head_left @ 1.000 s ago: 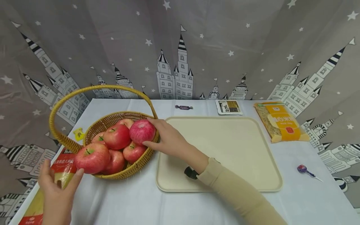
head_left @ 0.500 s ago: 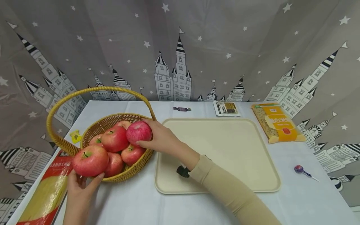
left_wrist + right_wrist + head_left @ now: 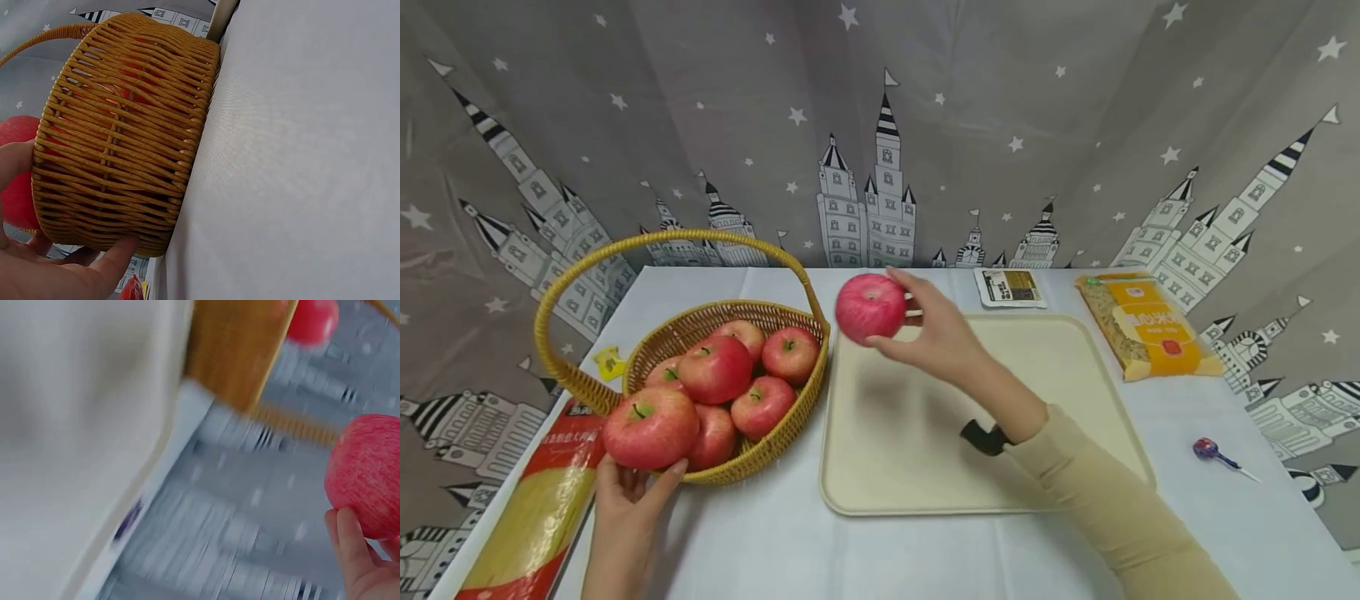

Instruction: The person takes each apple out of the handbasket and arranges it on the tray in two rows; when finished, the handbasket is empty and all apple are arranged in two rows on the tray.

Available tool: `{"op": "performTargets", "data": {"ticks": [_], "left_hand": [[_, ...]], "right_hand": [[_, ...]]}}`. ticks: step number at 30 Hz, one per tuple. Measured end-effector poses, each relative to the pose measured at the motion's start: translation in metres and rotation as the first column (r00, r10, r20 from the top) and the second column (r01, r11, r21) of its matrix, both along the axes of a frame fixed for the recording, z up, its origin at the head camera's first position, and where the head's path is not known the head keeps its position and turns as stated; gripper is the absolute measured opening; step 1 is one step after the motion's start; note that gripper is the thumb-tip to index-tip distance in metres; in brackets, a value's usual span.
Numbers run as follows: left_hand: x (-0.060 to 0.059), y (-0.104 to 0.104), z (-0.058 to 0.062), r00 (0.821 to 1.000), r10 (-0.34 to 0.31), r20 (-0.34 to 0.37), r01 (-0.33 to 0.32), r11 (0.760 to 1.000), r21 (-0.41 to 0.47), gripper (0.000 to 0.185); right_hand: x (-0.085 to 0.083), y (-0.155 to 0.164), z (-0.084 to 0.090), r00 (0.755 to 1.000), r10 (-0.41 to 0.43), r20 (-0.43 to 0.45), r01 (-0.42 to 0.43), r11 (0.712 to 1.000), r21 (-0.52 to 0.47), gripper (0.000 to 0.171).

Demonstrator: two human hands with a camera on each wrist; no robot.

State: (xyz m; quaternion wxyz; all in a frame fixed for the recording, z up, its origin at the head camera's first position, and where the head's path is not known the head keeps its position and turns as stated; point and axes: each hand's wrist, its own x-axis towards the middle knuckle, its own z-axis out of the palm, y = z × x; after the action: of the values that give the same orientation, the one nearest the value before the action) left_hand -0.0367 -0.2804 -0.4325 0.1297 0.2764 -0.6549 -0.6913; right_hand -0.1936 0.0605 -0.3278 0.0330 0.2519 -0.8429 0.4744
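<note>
My right hand [image 3: 936,329] holds a red apple [image 3: 871,308] above the back left corner of a cream tray [image 3: 925,492]. In the right wrist view the fingers [image 3: 350,540] curl against the apple's side. A wicker basket [image 3: 775,450] with a tall yellow handle [image 3: 670,237] stands to the left, filled with several apples [image 3: 715,367]. My left hand [image 3: 628,508] grips the basket's near left side, right below an apple [image 3: 651,427] that bulges over the rim. The left wrist view shows a fingertip [image 3: 125,247] against the woven wall.
A red and yellow pasta packet [image 3: 535,508] lies at the left edge, a small yellow wrapped piece [image 3: 610,362] behind it. A white sachet [image 3: 1010,288] lies behind the tray. An orange food bag [image 3: 1150,325] and a lollipop [image 3: 1213,452] lie to the right.
My right hand has lifted the apple out of the basket and carried it right, over the tray. My left hand has moved right, from beside the basket onto its near left side.
</note>
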Motion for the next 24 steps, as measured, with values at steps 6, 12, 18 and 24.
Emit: {"op": "performTargets", "data": {"ticks": [6, 12, 18, 24], "left_hand": [[0.003, 0.013, 0.016, 1.000, 0.000, -0.005, 0.000, 1.000, 0.015, 0.076], [0.001, 0.003, 0.002, 1.000, 0.010, 0.017, -0.010, 1.000, 0.004, 0.085], [-0.005, -0.012, -0.021, 0.999, 0.021, 0.050, -0.020, 1.000, -0.019, 0.091], [-0.007, -0.013, -0.029, 0.998, 0.015, 0.064, -0.013, 0.999, -0.034, 0.092]], "right_hand": [[-0.022, 0.105, -0.014, 0.968, -0.245, 0.050, 0.239, 0.965, 0.105, 0.082], [-0.035, 0.191, -0.048, 0.909, -0.403, 0.109, 0.360, 0.889, 0.284, 0.088], [-0.039, 0.228, -0.071, 0.878, -0.451, 0.164, 0.361, 0.846, 0.393, 0.093], [-0.043, 0.234, -0.079, 0.860, -0.465, 0.211, 0.366, 0.849, 0.381, 0.097]]}}
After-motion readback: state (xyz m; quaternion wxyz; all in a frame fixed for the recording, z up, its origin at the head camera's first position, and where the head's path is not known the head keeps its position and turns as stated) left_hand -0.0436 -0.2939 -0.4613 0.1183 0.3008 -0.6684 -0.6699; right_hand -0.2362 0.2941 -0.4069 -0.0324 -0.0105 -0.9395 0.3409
